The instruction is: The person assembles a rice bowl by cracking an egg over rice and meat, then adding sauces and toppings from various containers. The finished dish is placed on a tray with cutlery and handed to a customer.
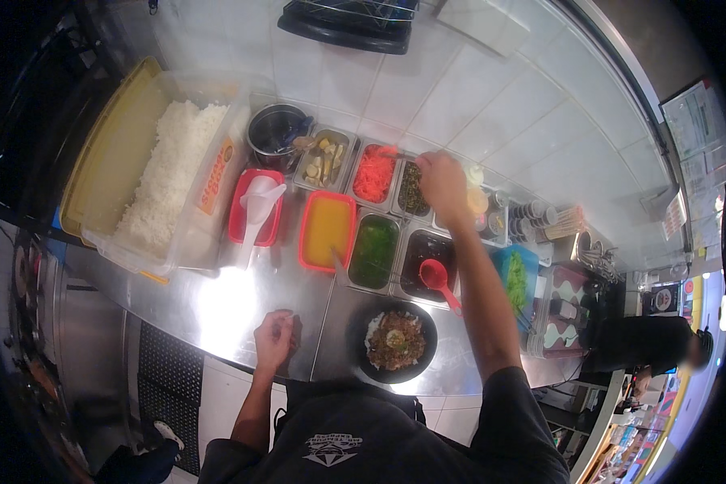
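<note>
My right hand reaches across the counter, its fingers closed on a thin metal utensil. The utensil's far end lies over the shredded orange-red vegetable in a metal pan; whether it is tongs or a spoon, I cannot tell. Just under that hand is a pan of chopped dark green vegetable. My left hand rests at the counter's front edge, fingers curled, nothing visible in them. Between my arms a black bowl holds rice topped with browned minced food and a pale round piece in the middle.
At left stands a clear tub of white rice. A white ladle lies on a red container. Nearby are an orange-yellow liquid, a green-filled pan, a red ladle and a blue container. A person stands far right.
</note>
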### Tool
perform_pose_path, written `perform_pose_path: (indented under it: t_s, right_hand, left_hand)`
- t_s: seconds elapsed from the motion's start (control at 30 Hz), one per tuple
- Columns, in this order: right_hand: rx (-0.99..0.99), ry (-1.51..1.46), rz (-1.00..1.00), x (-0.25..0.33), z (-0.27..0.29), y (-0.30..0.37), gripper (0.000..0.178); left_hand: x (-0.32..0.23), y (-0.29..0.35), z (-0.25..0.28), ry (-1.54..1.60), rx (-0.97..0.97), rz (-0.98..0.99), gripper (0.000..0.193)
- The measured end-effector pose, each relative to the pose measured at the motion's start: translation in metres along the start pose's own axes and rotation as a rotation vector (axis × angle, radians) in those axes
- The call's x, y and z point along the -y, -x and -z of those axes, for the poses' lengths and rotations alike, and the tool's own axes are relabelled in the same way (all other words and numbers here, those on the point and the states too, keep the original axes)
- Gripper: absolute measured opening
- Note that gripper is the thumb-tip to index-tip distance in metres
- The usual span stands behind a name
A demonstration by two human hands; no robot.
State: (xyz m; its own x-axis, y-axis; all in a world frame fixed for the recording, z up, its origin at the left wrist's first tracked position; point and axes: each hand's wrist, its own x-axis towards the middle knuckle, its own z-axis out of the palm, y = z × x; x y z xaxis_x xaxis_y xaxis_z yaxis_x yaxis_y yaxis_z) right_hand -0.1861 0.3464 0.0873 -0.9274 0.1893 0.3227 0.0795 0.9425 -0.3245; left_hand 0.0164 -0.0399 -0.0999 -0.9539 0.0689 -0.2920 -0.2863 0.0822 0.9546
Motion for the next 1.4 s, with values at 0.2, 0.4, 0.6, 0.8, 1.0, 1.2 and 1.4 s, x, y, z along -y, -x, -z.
perform_pose_path:
  t_s: [0.2,0.4,0.6,0.8,1.0,1.2,1.4]
  right_hand:
    - [-0.070,-0.033,0.038,0.007,0.044,0.019,0.022]
    - [-0.063,-0.114,0.001,0.021,0.116,0.076,0.020]
    - [0.084,-0.057,-0.087,0.031,0.181,0.169,0.013]
    - [0.253,0.024,-0.017,0.020,0.169,0.243,0.010]
    - [0.293,-0.113,0.124,0.019,0.116,0.268,0.013]
    - [0.404,0.027,0.269,0.021,0.070,0.280,0.016]
    - [0.405,0.097,0.210,0.032,0.063,0.275,0.018]
  left_hand:
    - [-0.003,0.000,0.001,-0.063,0.012,-0.022,0.017]
    - [-0.003,0.000,-0.001,-0.004,0.023,0.040,0.016]
    - [-0.007,0.002,-0.001,-0.032,0.078,0.035,0.019]
    - [-0.002,0.001,0.005,-0.015,0.125,0.036,0.020]
    - [0.004,-0.002,0.005,-0.011,0.120,0.036,0.019]
    - [-0.001,0.000,0.004,0.019,0.130,0.026,0.021]
    - [-0.001,0.000,0.005,-0.010,0.123,-0.007,0.022]
